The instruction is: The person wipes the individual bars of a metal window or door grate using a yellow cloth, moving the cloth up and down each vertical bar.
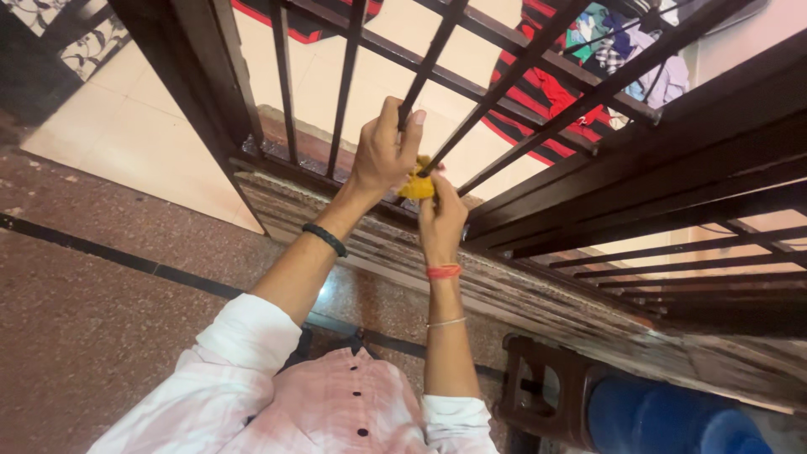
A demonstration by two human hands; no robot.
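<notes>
- Yellow cloth [417, 187]: a small bunched piece, pressed against one dark metal bar [437, 50] of the window grille [538, 126], low down near where the bar meets the bottom rail.
- Left hand [385, 151]: raised, fingers curled around the same bar just above the cloth, with the thumb pointing up along it; the heel of the hand touches the cloth. A black band sits on this wrist.
- Right hand [440, 220]: just below and right of the left one, closed on the lower part of the cloth from underneath. An orange thread and a thin bangle sit on this wrist.
- The two hands are close together, nearly touching, with the cloth between them.
- Both sleeves are pale pink and white and belong to a checked shirt with dark buttons.
- Below the grille runs a stone sill [538, 294]; a speckled reddish floor [92, 336] lies to the left.
- At the lower right stands a brown plastic stool [546, 395] beside a blue container [664, 420].
- Beyond the bars, coloured clothes [588, 50] lie on a pale tiled floor.
</notes>
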